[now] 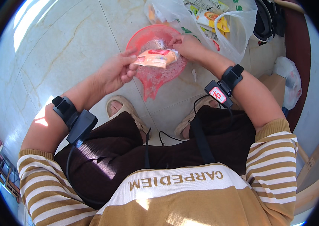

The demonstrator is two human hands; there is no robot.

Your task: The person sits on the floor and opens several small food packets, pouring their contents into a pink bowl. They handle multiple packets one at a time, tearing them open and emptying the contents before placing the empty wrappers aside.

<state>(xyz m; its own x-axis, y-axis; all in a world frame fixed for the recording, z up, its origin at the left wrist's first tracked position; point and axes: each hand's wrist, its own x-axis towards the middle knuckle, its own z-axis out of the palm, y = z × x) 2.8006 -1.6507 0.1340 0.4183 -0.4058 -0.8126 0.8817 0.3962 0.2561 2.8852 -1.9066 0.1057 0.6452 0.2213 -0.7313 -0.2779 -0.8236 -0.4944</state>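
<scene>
Between my two hands, above a pink-red plastic scoop or basin, is an orange and red printed plastic packet. My left hand pinches its left end between thumb and forefinger, the other fingers curled. My right hand grips the packet's right end, near the scoop's upper right rim; its fingertips are partly hidden. Whitish, crumbly or powdery matter lies in the scoop, which rests on the floor with its narrow end towards me. The packet hides part of the scoop's inside.
A translucent plastic bag holding several printed packets stands beyond my right hand. A cardboard box and a knotted white bag are at the right. My sandalled feet are on the tiles below the scoop; a black cable loops between my legs.
</scene>
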